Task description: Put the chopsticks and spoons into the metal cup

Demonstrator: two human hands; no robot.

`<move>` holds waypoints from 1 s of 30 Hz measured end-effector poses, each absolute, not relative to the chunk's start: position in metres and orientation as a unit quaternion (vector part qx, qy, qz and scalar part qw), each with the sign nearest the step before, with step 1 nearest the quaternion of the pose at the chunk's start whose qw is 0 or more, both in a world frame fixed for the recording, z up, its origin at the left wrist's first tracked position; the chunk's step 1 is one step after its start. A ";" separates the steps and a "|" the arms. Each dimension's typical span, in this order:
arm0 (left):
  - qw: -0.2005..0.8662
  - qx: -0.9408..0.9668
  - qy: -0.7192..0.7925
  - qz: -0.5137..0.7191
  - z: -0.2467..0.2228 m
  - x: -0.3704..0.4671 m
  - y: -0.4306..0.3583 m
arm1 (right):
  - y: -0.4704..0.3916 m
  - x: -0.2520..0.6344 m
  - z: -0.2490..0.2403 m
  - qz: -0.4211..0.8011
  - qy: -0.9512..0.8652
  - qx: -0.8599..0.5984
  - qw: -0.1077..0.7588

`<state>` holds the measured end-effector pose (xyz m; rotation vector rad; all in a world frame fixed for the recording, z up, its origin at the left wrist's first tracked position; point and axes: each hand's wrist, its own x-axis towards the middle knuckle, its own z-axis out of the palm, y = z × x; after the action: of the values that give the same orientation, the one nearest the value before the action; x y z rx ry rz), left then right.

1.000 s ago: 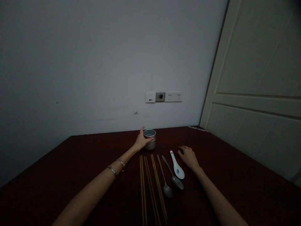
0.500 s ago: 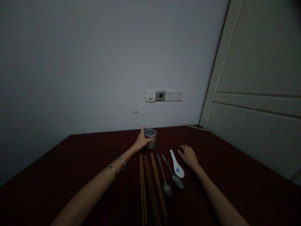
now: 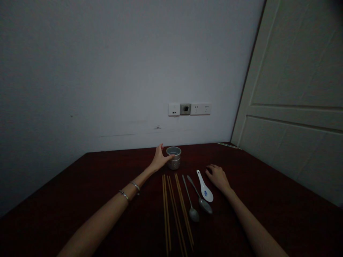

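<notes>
My left hand (image 3: 160, 158) is beside a metal cup (image 3: 174, 163) at the back of the table, fingers spread. Its thumb overlaps the cup's near side in view; the other fingers stand off to the left of the rim. Whether the thumb touches the cup, I cannot tell. My right hand (image 3: 217, 177) rests on the tabletop with loosely bent fingers, holding nothing. Just left of it lies a white spoon (image 3: 204, 187) with a blue mark, then two metal spoons (image 3: 205, 206) (image 3: 194, 214). Several wooden chopsticks (image 3: 175, 210) lie lengthwise in pairs farther left.
The dark red table (image 3: 112, 171) meets a pale wall (image 3: 120, 71) behind the cup. Sockets and a switch (image 3: 189, 109) are set in that wall. On the right stands a panelled door (image 3: 294, 89). A thin strip (image 3: 229, 145) lies along the table's back right edge.
My left hand has shifted left from the cup, its fingers now farther from the rim. The whole view has slid slightly. My right hand and the utensils stay put.
</notes>
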<state>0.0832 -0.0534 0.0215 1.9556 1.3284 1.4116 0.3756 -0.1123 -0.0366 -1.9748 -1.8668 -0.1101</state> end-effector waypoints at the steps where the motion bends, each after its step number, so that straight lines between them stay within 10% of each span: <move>1: 0.159 0.698 0.480 0.507 0.025 0.078 -0.058 | -0.112 0.376 -0.037 -0.040 -0.672 -0.709 0.209; 7: 0.060 0.766 0.512 0.384 0.041 0.047 -0.091 | -0.110 0.378 -0.042 -0.037 -0.671 -0.709 0.213; 15: 0.218 0.806 0.545 0.077 0.031 0.047 -0.135 | -0.111 0.378 -0.043 -0.037 -0.687 -0.693 0.215; 30: 0.117 0.768 0.628 0.048 0.015 0.067 -0.156 | -0.112 0.378 -0.045 -0.047 -0.690 -0.690 0.216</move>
<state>0.0673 -0.1558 0.0155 2.2475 1.8381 0.1395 0.3784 -0.1119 -0.0448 -1.9113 -1.9114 -0.1291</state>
